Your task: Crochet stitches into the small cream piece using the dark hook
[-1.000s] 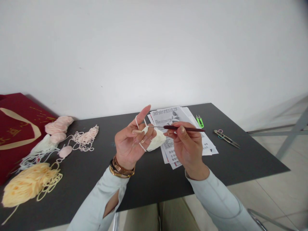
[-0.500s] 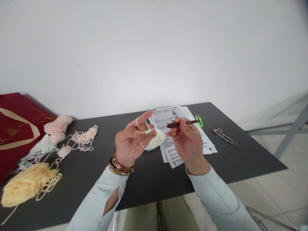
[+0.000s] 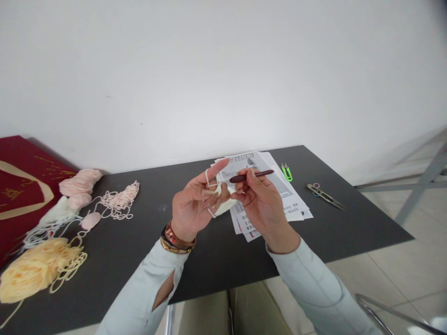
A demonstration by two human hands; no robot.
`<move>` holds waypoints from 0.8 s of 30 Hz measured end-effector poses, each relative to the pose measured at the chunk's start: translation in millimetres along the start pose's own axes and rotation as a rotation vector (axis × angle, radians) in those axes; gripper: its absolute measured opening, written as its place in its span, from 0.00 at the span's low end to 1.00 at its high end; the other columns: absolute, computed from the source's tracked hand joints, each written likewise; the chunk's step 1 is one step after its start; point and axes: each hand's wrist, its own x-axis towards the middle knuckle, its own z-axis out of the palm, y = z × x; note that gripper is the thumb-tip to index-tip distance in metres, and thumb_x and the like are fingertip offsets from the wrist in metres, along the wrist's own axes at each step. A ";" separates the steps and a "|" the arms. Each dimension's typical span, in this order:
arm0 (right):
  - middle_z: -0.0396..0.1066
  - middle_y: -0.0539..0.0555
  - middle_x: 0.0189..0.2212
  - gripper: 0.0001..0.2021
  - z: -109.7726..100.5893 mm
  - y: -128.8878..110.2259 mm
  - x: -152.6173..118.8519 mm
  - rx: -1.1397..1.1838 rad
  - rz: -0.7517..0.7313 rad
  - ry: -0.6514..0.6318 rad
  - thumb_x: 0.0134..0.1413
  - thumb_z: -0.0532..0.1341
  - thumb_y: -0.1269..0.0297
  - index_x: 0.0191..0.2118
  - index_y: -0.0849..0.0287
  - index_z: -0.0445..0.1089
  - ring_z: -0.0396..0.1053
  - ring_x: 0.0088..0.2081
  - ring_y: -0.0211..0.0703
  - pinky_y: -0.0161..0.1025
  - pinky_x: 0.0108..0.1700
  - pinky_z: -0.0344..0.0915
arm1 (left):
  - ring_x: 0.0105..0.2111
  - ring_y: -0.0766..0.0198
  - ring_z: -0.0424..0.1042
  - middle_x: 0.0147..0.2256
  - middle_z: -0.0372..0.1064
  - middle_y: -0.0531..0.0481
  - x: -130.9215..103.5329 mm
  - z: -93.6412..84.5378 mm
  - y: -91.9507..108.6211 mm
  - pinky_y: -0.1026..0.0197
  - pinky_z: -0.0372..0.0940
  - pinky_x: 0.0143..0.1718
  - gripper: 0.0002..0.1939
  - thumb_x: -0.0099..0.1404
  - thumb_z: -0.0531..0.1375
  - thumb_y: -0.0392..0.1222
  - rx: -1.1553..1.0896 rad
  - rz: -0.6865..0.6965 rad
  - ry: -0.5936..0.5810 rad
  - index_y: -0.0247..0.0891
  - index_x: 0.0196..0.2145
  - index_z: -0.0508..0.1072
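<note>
White yarn (image 3: 207, 176) loops round the raised index finger of my left hand (image 3: 193, 204), and the other fingers are curled on its strand. My right hand (image 3: 263, 202) pinches a crochet hook (image 3: 251, 176) by its dark brown handle. The hook's thin end points left and meets the yarn at my left fingertips; its exact tip is too small to make out. Behind my left fingers lies a ball of white yarn (image 3: 225, 206), partly hidden. Printed sheets (image 3: 291, 202) are spread under and beyond my right hand.
Green thread snips (image 3: 287, 173) and metal snips (image 3: 326, 197) lie to the right on the black table (image 3: 139, 260). On the left are pink yarn (image 3: 82, 182), tangled pale pink yarn (image 3: 120, 200), yellow yarn (image 3: 35, 270) and a red bag (image 3: 24, 186).
My right hand has moved left with the crochet hook, bringing its thin end to the yarn at my left fingers. The left hand has shifted slightly right. The view has turned a little.
</note>
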 end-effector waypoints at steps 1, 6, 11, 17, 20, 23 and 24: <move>0.72 0.45 0.22 0.11 -0.6 -0.2 0.0 -0.010 -0.004 -0.008 0.50 0.70 0.56 0.34 0.58 0.76 0.71 0.24 0.29 0.28 0.30 0.77 | 0.21 0.67 0.51 0.12 0.47 0.58 -0.8 0.5 0.8 0.61 0.57 0.31 0.30 0.50 0.56 0.30 -0.014 -0.013 -0.011 0.30 0.52 0.75; 0.70 0.45 0.22 0.11 -1.2 -1.1 -2.0 -0.048 -0.031 -0.021 0.52 0.69 0.55 0.33 0.58 0.75 0.68 0.23 0.30 0.28 0.28 0.76 | 0.20 0.67 0.50 0.11 0.46 0.59 -3.5 2.8 3.2 0.59 0.59 0.31 0.30 0.49 0.56 0.30 -0.030 -0.045 -0.023 0.30 0.51 0.76; 0.69 0.46 0.22 0.09 1.5 -3.4 -4.5 -0.042 -0.083 -0.048 0.52 0.69 0.57 0.32 0.58 0.76 0.67 0.24 0.31 0.30 0.27 0.77 | 0.19 0.67 0.49 0.11 0.44 0.59 -4.1 1.4 5.6 0.59 0.59 0.31 0.30 0.49 0.56 0.31 -0.036 -0.060 -0.062 0.30 0.51 0.76; 0.69 0.45 0.22 0.10 1.1 -3.7 -5.7 -0.050 -0.072 -0.040 0.53 0.68 0.56 0.33 0.57 0.75 0.68 0.24 0.30 0.30 0.27 0.78 | 0.19 0.68 0.49 0.11 0.44 0.59 -4.8 -0.1 6.0 0.62 0.53 0.27 0.31 0.48 0.57 0.31 0.030 -0.036 -0.071 0.34 0.52 0.76; 0.71 0.45 0.22 0.10 0.9 -2.2 -5.3 -0.030 -0.058 -0.019 0.53 0.68 0.56 0.35 0.57 0.76 0.70 0.24 0.30 0.30 0.30 0.79 | 0.19 0.67 0.52 0.11 0.47 0.58 -5.5 1.1 3.9 0.63 0.52 0.26 0.30 0.50 0.59 0.31 0.098 0.063 -0.062 0.40 0.53 0.76; 0.73 0.45 0.22 0.10 2.1 -0.6 -4.8 -0.030 -0.073 0.022 0.52 0.69 0.56 0.35 0.56 0.77 0.72 0.25 0.31 0.30 0.31 0.79 | 0.20 0.67 0.54 0.13 0.51 0.58 -5.1 1.7 0.8 0.63 0.52 0.26 0.28 0.52 0.61 0.31 0.144 0.170 -0.016 0.44 0.52 0.76; 0.73 0.45 0.22 0.09 2.7 0.1 -5.0 -0.042 -0.091 0.036 0.52 0.69 0.56 0.35 0.56 0.77 0.72 0.25 0.31 0.30 0.31 0.79 | 0.20 0.67 0.55 0.13 0.52 0.58 -4.7 1.5 -0.4 0.63 0.53 0.25 0.28 0.52 0.61 0.32 0.159 0.203 -0.002 0.45 0.52 0.76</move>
